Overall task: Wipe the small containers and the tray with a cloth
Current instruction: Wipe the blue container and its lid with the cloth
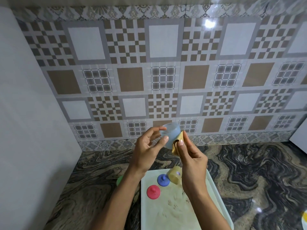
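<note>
My left hand (149, 147) holds a small translucent blue container (171, 134) by its rim and side, raised above the counter. My right hand (191, 157) pinches a folded yellow cloth (178, 144) and presses it against the container's side. Below lies a pale tray (214, 185) dusted with sandy powder. On it stand a blue lid (163, 179), a red lid (153, 192) and a small yellow container (175, 176), partly hidden by my right wrist.
The tray sits on a dark marbled counter (249, 171) against a patterned tile wall. A green object (120, 180) peeks out left of my left forearm. A white and yellow thing (304, 219) shows at the right edge. A white panel (25, 113) stands on the left.
</note>
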